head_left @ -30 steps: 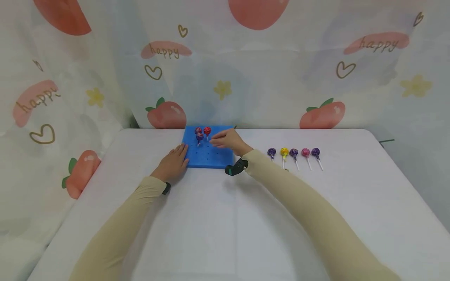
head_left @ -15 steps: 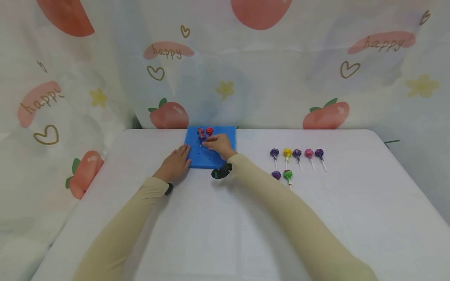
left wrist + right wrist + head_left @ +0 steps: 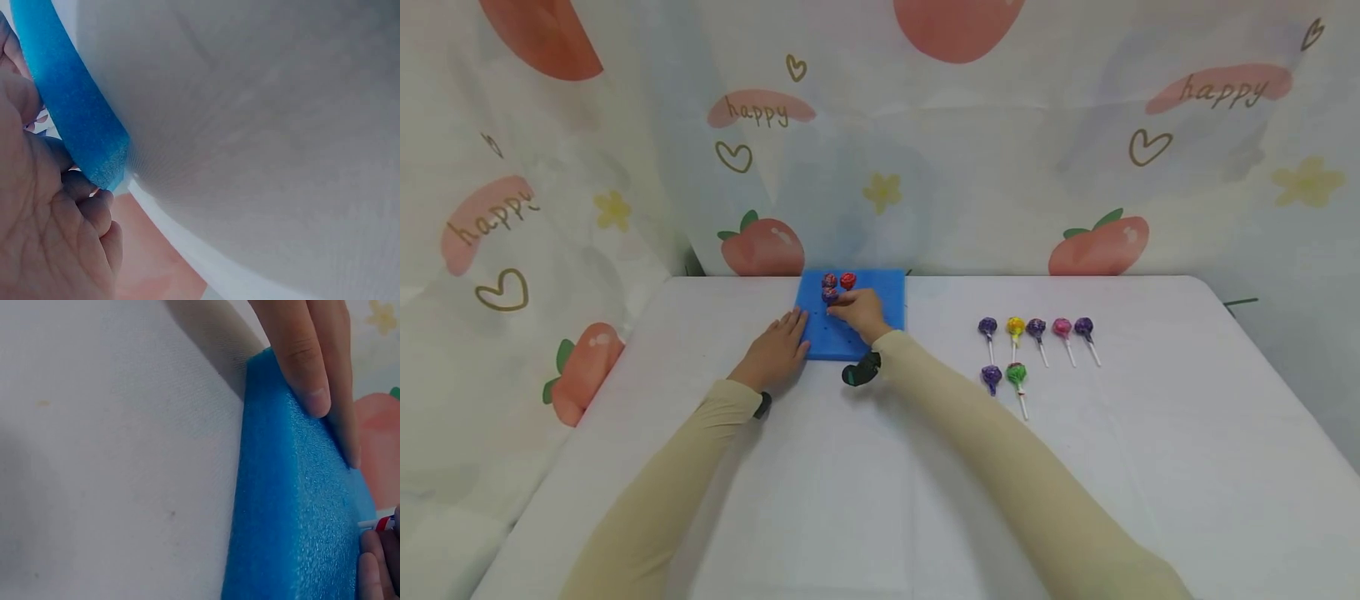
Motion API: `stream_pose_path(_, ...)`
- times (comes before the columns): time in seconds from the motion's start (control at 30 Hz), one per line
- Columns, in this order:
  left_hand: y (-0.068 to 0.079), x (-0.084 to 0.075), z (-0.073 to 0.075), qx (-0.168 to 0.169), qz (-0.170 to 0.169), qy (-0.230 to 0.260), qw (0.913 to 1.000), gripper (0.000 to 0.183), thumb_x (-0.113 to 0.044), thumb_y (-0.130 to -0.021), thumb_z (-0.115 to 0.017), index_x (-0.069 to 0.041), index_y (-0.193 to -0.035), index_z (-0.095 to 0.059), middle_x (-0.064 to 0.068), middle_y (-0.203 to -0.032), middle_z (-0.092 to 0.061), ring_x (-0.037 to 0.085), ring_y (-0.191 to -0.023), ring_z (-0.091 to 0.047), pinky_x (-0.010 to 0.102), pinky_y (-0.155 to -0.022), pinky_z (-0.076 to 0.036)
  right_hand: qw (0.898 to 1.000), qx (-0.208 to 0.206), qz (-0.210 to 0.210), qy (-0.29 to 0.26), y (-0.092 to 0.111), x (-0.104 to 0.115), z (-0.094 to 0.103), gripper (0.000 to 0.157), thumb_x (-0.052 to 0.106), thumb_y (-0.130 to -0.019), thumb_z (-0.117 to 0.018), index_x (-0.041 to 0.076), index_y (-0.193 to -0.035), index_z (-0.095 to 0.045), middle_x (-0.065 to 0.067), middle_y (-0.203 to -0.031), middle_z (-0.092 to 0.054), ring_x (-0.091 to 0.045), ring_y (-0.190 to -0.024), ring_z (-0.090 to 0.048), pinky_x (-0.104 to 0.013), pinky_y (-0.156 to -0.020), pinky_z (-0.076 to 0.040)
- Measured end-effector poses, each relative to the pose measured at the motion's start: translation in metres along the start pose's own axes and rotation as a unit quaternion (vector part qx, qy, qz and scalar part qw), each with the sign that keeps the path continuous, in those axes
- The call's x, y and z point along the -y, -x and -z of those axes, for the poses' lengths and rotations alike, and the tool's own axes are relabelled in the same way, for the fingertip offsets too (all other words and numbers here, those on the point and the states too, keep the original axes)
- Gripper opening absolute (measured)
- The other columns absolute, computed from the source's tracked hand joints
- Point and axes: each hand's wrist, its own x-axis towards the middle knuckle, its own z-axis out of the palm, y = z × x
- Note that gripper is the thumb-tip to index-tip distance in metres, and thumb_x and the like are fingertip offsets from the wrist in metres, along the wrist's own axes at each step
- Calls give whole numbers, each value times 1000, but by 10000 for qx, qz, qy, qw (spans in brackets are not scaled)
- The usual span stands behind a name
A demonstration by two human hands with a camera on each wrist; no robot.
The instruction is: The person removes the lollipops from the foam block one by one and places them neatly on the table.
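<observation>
A blue foam block (image 3: pixel 891 293) with small holes lies at the far edge of the table. My left hand (image 3: pixel 772 348) rests along its left side, fingers fairly straight and touching the block, as the left wrist view shows at close range. Over the block, my right hand (image 3: pixel 861 315) pinches a purple-blue lollipop (image 3: pixel 830 296) below its head. In the right wrist view, its white stick (image 3: pixel 369 524) reaches the foam beside my fingers; whether it sits in a hole cannot be told. Behind it a dark red lollipop (image 3: pixel 829 281) and a bright red lollipop (image 3: pixel 847 281) stand in the block.
To the right on the white table (image 3: pixel 865 483) lie several lollipops in two rows, among them a yellow lollipop (image 3: pixel 1015 326), a pink lollipop (image 3: pixel 1062 327) and a green lollipop (image 3: pixel 1017 375). A printed curtain (image 3: pixel 970 192) hangs behind the table.
My right hand has moved left and slightly down to the purple-blue lollipop and pinches it. Its head sits a little lower than half a second ago. My left hand stays at the block.
</observation>
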Motion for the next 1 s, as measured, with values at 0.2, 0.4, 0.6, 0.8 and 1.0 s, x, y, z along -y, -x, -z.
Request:
stream_pose_path(0.2, 2, 0, 0, 16, -12, 16, 10000, 61, -32, -101, -34, 1, -149, -15, 20, -156, -15, 34, -145, -16, 46, -119, -18, 9989, -199, 155, 394, 0, 2, -5, 26, 15, -86, -68, 2, -108, -71, -13, -110, -70, -24, -105, -62, -35, -94, -51)
stream_pose_path(0.4, 3, -2, 2, 46, 10, 25, 10000, 61, -32, -101, -34, 1, -149, -15, 20, -157, -15, 34, -145, -16, 47, -118, -17, 9990, -287, 78, 336, 0, 5, -6, 27, 13, -85, -69, 1, -110, -70, -14, -113, -69, -25, -107, -62, -36, -95, -51)
stream_pose_path(0.6, 3, -2, 2, 56, -1, 28, 10000, 61, -32, -101, -34, 1, -149, -15, 19, -157, -15, 34, -145, -16, 47, -118, -17, 9995, -298, 25, 108, -2, 3, -5, 26, 12, -85, -69, 2, -109, -70, -14, -112, -69, -24, -103, -63, -36, -92, -52)
stream_pose_path(0.8, 3, -2, 1, 17, 51, 49, 10000, 62, -33, -101, -34, 0, -149, -14, 18, -157, -14, 33, -146, -15, 46, -119, -16, 9995, -298, 75, -107, -1, 5, -3, 27, 11, -85, -68, 2, -110, -70, -14, -112, -69, -23, -103, -65, -35, -89, -54)
stream_pose_path(1.0, 4, -1, 1, -66, 47, 34, 10000, 61, -32, -101, -35, 1, -149, -17, 20, -156, -17, 34, -145, -17, 46, -119, -17, 9991, -330, 253, -89, 3, 9, 0, 25, 13, -87, -67, 3, -110, -70, -14, -108, -71, -22, -98, -66, -34, -87, -54)
